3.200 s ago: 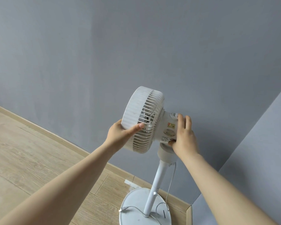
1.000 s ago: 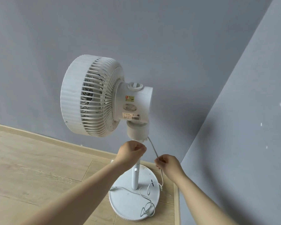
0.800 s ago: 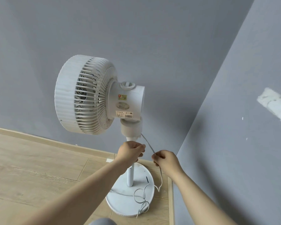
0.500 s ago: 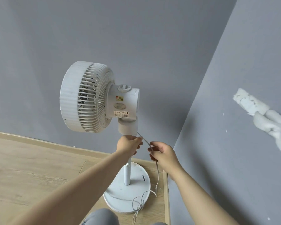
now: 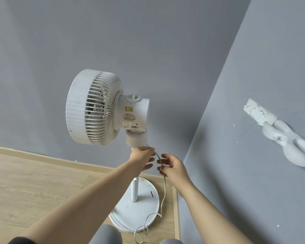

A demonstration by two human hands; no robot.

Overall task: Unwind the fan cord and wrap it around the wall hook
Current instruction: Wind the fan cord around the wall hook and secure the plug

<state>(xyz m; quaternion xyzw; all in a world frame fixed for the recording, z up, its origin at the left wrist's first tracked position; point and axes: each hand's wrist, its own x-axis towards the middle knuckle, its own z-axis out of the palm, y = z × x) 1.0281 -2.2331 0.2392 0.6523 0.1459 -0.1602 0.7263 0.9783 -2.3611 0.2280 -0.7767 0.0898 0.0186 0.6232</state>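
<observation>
In the head view we reach both bare arms toward a white fan (image 5: 102, 110) standing in the corner of a grey-walled room, its grille turned to our left and its motor housing to our right. Our left hand (image 5: 142, 160) sits just under the fan's neck at the top of the pole (image 5: 134, 190), fingers loosely curled with the lower ones spread; the cord (image 5: 164, 186) passes over its fingertips, though we cannot tell how firmly it holds. Our right hand (image 5: 173, 169) is just beside it, fingers closed in a pinch on the cord. From the neck the cord arcs down between the two hands, drops from the right hand alongside the pole, and ends in loose loops lying on the round base (image 5: 139, 208) and the wooden floor (image 5: 33, 182) in front of it. On the right wall, well apart from both hands and higher than them, a white hook (image 5: 289, 136) with forked prongs hangs from a rough white mounting strip, with no cord on it. At the bottom edge, grey-clad knees (image 5: 106, 235) show.
</observation>
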